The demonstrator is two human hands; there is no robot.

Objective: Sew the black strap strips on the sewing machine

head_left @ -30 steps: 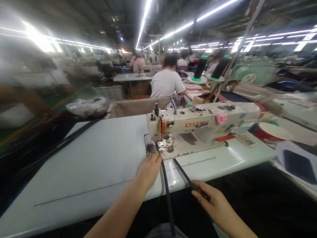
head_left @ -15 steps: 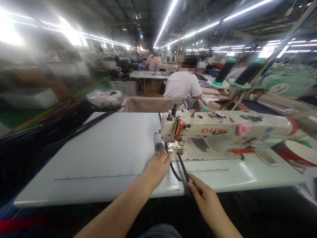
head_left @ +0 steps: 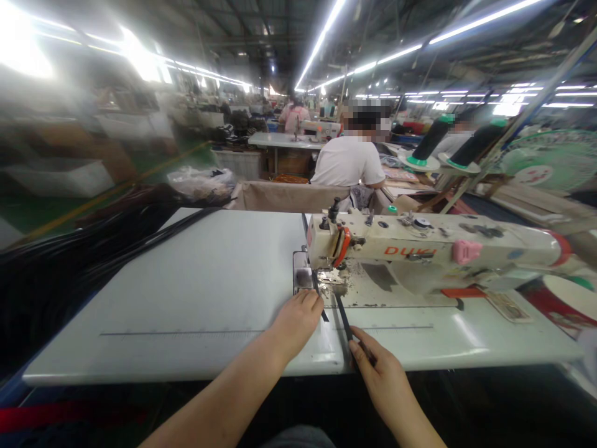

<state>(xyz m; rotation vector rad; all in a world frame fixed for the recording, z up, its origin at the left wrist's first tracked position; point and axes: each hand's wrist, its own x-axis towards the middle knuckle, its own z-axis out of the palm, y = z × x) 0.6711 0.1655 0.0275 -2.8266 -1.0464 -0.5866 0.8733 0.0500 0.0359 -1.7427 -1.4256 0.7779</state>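
Observation:
A white sewing machine (head_left: 420, 242) stands on a pale table (head_left: 186, 280). Just left of its needle area, my left hand (head_left: 301, 311) rests with fingers together on a narrow black strip (head_left: 325, 316), whose short end sticks out past the fingertips. My right hand (head_left: 370, 351), at the table's front edge, pinches a second length of black strip (head_left: 344, 317) that runs up to the needle plate (head_left: 332, 278). Whether the two lengths join under the machine cannot be seen.
Long black strips (head_left: 158, 236) lie over the table's left edge. Behind the table are a fabric-lined bin (head_left: 284, 196) and a seated person in a white shirt (head_left: 347, 160). Black thread cones (head_left: 431, 143) stand at the back right.
The strip end by my left hand has drawn toward the machine and shows shorter. Both hands keep nearly the same places, and the view has shifted slightly.

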